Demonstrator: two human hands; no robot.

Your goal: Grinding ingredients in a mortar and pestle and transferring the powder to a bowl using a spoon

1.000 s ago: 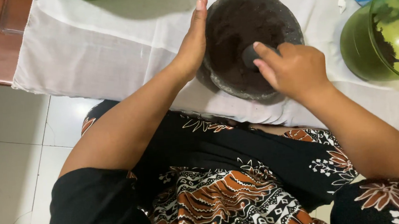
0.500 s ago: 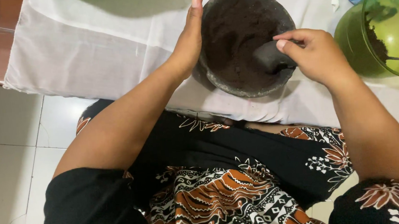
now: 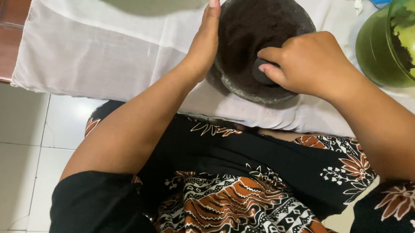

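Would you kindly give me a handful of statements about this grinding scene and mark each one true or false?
1. The left hand rests flat against the outer side of the stone mortar. True.
2. The right hand grips a dark pestle inside the mortar. True.
3. The mortar holds a bright yellow paste. False: its contents are dark brown, almost black.
4. The mortar stands on bare wood. False: it stands on a white cloth.
5. A green bowl stands to the right of the mortar. True.
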